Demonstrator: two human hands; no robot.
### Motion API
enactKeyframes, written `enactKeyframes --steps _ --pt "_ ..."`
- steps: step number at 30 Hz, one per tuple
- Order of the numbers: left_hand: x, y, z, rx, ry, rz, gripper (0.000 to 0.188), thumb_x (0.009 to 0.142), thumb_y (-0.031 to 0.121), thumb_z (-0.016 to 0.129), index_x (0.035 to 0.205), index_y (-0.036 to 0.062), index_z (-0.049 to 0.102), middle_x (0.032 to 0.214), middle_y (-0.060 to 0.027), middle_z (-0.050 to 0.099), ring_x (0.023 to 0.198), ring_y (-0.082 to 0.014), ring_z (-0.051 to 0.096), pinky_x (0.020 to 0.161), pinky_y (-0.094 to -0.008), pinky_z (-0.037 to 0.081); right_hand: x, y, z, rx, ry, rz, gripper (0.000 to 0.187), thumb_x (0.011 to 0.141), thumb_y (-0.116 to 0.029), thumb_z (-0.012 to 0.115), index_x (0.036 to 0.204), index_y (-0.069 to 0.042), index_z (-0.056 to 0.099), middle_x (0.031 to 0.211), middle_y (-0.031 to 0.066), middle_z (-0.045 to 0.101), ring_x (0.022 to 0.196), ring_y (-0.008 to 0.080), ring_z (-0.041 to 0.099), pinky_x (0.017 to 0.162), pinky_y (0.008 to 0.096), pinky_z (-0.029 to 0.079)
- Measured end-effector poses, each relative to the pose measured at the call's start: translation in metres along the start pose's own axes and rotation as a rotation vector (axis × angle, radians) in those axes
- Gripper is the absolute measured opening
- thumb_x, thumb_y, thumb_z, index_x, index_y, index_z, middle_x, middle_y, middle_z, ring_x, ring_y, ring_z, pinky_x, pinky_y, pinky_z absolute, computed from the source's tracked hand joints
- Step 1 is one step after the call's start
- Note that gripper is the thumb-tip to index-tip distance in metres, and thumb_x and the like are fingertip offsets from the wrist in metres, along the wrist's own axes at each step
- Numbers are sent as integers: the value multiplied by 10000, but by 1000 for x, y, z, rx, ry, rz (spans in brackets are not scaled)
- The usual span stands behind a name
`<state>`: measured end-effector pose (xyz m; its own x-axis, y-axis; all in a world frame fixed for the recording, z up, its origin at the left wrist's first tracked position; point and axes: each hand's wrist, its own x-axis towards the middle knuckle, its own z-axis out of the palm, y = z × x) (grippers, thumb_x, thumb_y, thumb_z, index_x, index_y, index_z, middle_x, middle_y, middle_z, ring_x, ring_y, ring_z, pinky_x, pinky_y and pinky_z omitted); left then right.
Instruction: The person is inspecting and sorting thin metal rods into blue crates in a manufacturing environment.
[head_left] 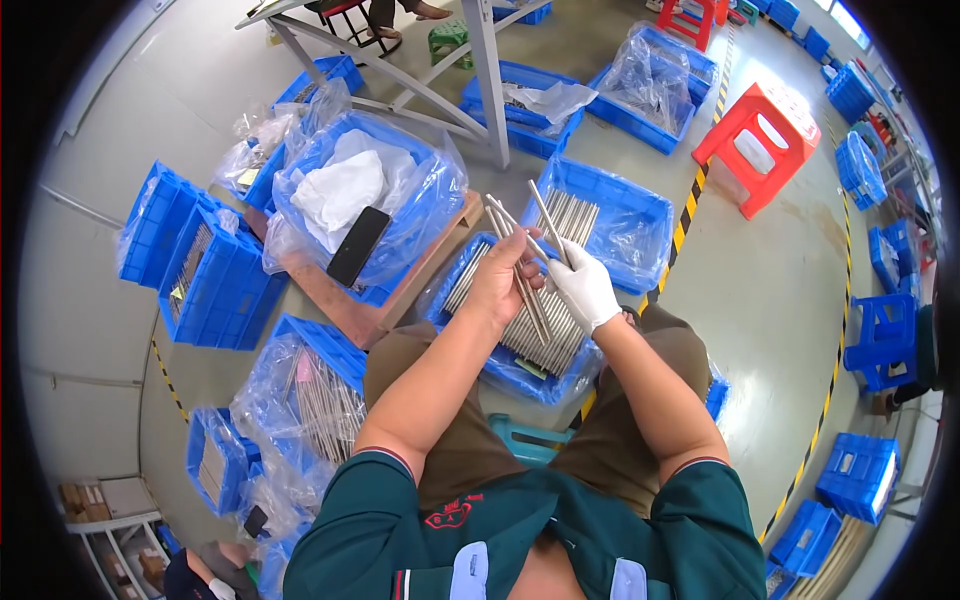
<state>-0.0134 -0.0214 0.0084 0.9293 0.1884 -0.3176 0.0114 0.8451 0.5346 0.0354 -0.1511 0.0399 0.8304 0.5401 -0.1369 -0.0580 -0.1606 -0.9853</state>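
Note:
My bare left hand is closed round a few thin metal rods, which slant across its fingers. My right hand, in a white glove, pinches other metal rods at its fingertips, close beside the left hand. Both hands are held above a blue plastic bin lined with clear film, where many similar rods lie in rows. Just beyond it, a second blue bin holds more rods along its left part. How many rods each hand grips I cannot tell.
Left, a film-lined bin with white cloth and a black phone stands on a wooden pallet. Near my left knee, another bin holds rods. A red stool stands right. A table leg rises ahead.

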Motion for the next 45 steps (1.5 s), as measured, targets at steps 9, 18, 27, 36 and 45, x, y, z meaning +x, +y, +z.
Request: enactKeyframes --steps 9,18,27,36,45 --pt "-8 -15 4 239 -51 -27 224 910 290 541 980 96 629 727 5 589 602 -109 538 522 -248 427 3 -4 -7 385 -135 261 251 860 -139 509 1078 -31 573 662 30 561 541 98 529 482 240 428" --pt "-17 -5 6 534 -252 -246 240 915 282 545 892 47 585 690 23 493 577 -69 411 524 -220 371 31 -1 -31 95 -90 235 340 809 -360 638 760 -24 617 597 -2 487 531 82 426 481 254 329" --pt "-37 -31 3 446 -296 -508 208 890 246 581 895 39 593 835 -20 563 627 -106 478 562 -253 440 58 18 -63 179 396 68 304 783 -298 610 731 1 589 645 48 532 592 135 458 586 286 389" --pt "-24 4 -9 180 -381 -301 311 866 353 590 909 45 606 1119 -175 593 1053 -354 573 888 -480 482 23 -7 -45 283 37 201 285 845 -344 602 735 -86 550 575 -10 464 474 72 415 417 232 304" --pt "-21 1 -5 141 -427 -294 307 849 380 615 923 82 618 893 -43 547 725 -153 510 664 -314 456 31 9 -21 -426 -138 57 489 787 -512 561 759 -34 664 660 138 625 660 271 631 651 347 476"
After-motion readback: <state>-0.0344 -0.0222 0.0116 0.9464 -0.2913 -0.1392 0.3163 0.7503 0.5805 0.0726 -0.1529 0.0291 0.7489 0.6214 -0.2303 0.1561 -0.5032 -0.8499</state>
